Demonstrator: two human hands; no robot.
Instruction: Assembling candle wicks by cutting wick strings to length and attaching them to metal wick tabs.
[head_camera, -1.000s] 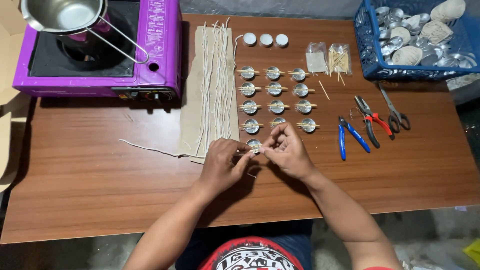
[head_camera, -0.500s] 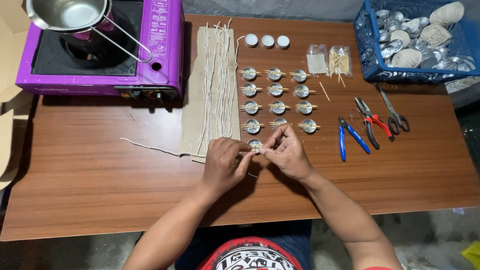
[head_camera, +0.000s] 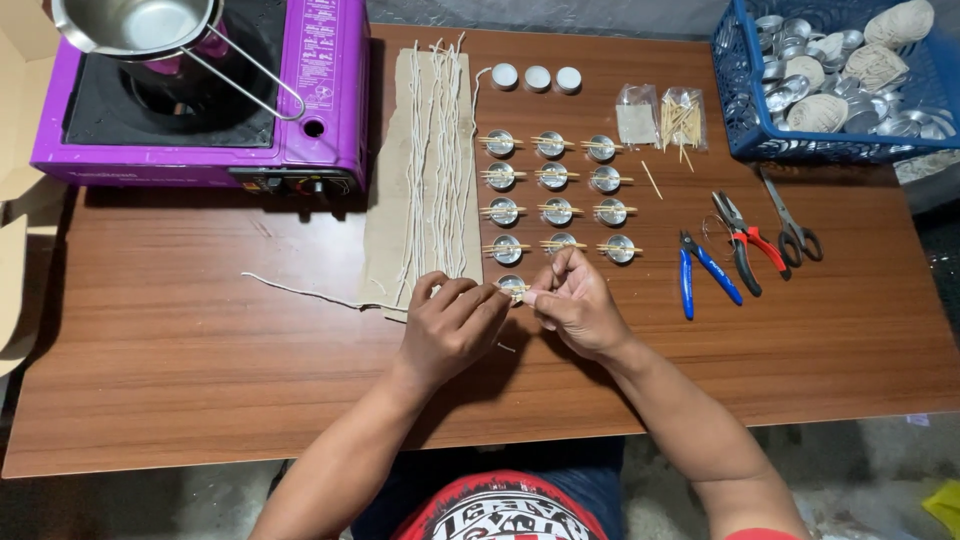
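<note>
My left hand (head_camera: 452, 325) and my right hand (head_camera: 573, 303) meet over a small silver tealight cup (head_camera: 513, 286) on the wooden table (head_camera: 180, 350). Fingertips of both hands pinch something small at the cup, likely a wick and stick; it is mostly hidden. Above stands a grid of several silver cups with sticks across them (head_camera: 556, 190). Left of the hands lies a cardboard sheet (head_camera: 425, 180) with several white wick strings, and one loose string (head_camera: 300, 292) trails off it.
A purple portable stove (head_camera: 200, 95) with a steel pot (head_camera: 140, 25) sits far left. Three white tealights (head_camera: 537, 77), two small bags (head_camera: 660, 118), blue cutters (head_camera: 705, 272), red pliers (head_camera: 742, 240) and scissors (head_camera: 792, 222) lie right. A blue basket (head_camera: 830, 85) holds cups and twine.
Both hands stay at the same cup, with only small finger movement. Nothing else on the table has moved.
</note>
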